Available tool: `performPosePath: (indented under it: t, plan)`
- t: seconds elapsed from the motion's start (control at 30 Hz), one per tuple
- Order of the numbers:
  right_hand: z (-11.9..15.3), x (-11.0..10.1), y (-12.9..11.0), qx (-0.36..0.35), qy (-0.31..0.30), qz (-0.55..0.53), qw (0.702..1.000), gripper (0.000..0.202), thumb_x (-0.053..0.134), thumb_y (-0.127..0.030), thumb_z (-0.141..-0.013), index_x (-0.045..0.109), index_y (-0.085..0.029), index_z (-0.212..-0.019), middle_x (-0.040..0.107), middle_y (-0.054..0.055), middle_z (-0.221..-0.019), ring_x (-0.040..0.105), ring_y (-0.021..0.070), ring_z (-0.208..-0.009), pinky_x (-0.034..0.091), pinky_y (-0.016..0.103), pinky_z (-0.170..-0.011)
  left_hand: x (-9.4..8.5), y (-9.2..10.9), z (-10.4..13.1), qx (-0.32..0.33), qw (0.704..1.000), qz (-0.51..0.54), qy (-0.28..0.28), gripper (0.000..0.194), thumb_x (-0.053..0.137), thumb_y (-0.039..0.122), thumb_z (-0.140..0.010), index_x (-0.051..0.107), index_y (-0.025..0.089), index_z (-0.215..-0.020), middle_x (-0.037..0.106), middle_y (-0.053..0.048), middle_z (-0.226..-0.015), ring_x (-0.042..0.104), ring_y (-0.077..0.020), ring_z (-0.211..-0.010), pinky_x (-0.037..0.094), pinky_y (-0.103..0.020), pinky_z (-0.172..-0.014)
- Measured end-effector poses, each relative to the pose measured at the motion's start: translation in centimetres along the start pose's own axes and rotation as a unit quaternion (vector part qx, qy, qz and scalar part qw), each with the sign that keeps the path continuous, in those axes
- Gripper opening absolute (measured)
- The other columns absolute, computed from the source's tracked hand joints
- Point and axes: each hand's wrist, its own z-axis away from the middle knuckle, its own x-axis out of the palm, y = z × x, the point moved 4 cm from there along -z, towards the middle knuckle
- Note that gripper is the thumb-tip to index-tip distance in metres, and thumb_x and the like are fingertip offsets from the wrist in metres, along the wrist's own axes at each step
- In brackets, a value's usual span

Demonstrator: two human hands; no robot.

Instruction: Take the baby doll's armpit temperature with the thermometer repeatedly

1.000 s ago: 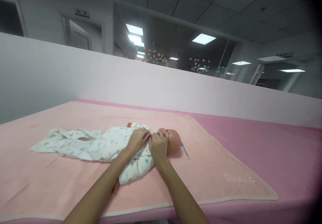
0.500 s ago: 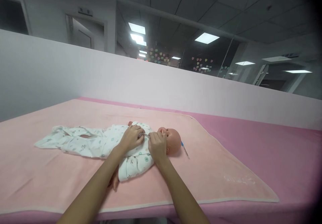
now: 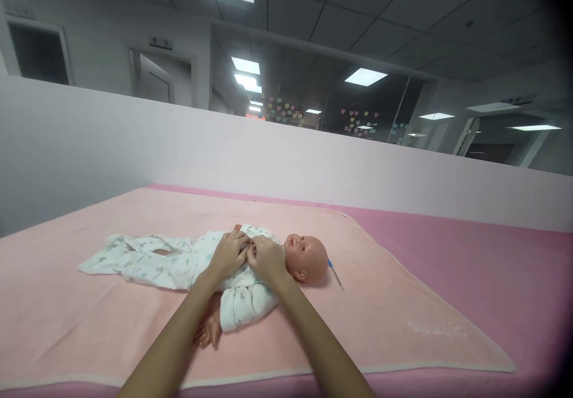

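A baby doll (image 3: 308, 259) lies on its back, its head to the right, dressed in a white patterned outfit (image 3: 174, 267). My left hand (image 3: 229, 255) rests on the doll's chest with its fingers curled. Right beside it is my right hand (image 3: 266, 259), fingers bent and pinched near the doll's collar. The fingertips of both hands nearly meet, and whatever is between them is too small to make out. Behind the doll's head lies a thin blue-and-clear stick (image 3: 335, 274), which looks like a thermometer or brush.
A peach blanket (image 3: 385, 320) lies under the doll, over a pink padded surface (image 3: 470, 255). A white low wall (image 3: 313, 162) runs along the back. Beyond it are a window with heart stickers, doors and ceiling lights.
My right hand has moved left, away from the doll's face and closer to my left hand. The thin strip seen between my hands no longer shows. The camera view has shifted slightly.
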Motion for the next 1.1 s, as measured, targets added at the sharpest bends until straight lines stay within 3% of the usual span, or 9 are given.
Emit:
performPosePath:
  t: [0.13, 0.3, 0.5, 0.67, 0.8, 1.1]
  plan:
    - [-0.2, 0.7, 0.1, 0.044, 0.004, -0.019, 0.999, 0.010, 0.045, -0.018, -0.079, 0.055, -0.020, -0.075, 0.059, -0.001, -0.073, 0.050, 0.0122, -0.062, 0.023, 0.026, -0.051, 0.1, -0.1, 0.0, -0.005, 1.000, -0.016, 0.003, 0.020, 0.037, 0.022, -0.082, 0.057, 0.020, -0.077, 0.060, -0.004, -0.082, 0.053, -0.0202, -0.085, 0.036, -0.035, -0.079]
    - [0.7, 1.2, 0.7, 0.038, 0.037, -0.040, 0.998, 0.014, 0.045, -0.016, -0.080, 0.056, -0.019, -0.072, 0.059, 0.000, -0.072, 0.052, 0.0122, -0.067, 0.031, 0.024, -0.057, 0.2, 0.1, -0.1, -0.012, 1.000, -0.020, 0.017, 0.017, 0.039, 0.021, -0.081, 0.055, 0.020, -0.075, 0.060, -0.003, -0.080, 0.052, -0.0196, -0.081, 0.036, -0.036, -0.079]
    - [1.3, 1.2, 0.8, 0.012, 0.070, -0.023, 0.997, 0.009, 0.052, -0.021, -0.079, 0.059, -0.020, -0.084, 0.059, 0.001, -0.077, 0.053, 0.0145, -0.075, 0.035, 0.024, -0.062, 0.6, -0.5, -0.4, -0.075, 0.996, 0.037, 0.020, 0.020, 0.038, 0.024, -0.081, 0.055, 0.021, -0.072, 0.062, -0.003, -0.079, 0.054, -0.0203, -0.081, 0.038, -0.036, -0.075]
    - [1.4, 1.4, 1.1, 0.051, 0.082, -0.018, 0.995, 0.007, 0.057, -0.026, -0.079, 0.060, -0.021, -0.078, 0.059, 0.000, -0.075, 0.053, 0.0146, -0.073, 0.034, 0.025, -0.060, 0.6, -0.7, -0.5, -0.105, 0.989, 0.100, 0.021, 0.021, 0.040, 0.026, -0.079, 0.059, 0.021, -0.071, 0.064, -0.001, -0.077, 0.056, -0.0190, -0.078, 0.041, -0.033, -0.075]
    - [1.5, 1.3, 0.9, 0.042, 0.088, -0.002, 0.995, 0.008, 0.056, -0.025, -0.079, 0.061, -0.020, -0.075, 0.059, 0.001, -0.072, 0.052, 0.0150, -0.070, 0.033, 0.026, -0.060, 0.5, -0.6, -0.5, -0.119, 0.983, 0.137, 0.013, 0.020, 0.042, 0.026, -0.077, 0.061, 0.020, -0.072, 0.065, 0.000, -0.078, 0.057, -0.0184, -0.079, 0.042, -0.031, -0.073]
    - [1.5, 1.3, 0.4, 0.016, 0.098, 0.038, 0.994, 0.017, 0.051, -0.017, -0.080, 0.060, -0.019, -0.065, 0.057, 0.001, -0.064, 0.050, 0.0141, -0.063, 0.031, 0.027, -0.056, 0.6, -0.3, -0.5, -0.101, 0.993, 0.051, 0.027, 0.024, 0.038, 0.031, -0.082, 0.059, 0.021, -0.073, 0.065, -0.002, -0.079, 0.056, -0.0197, -0.078, 0.040, -0.034, -0.074]
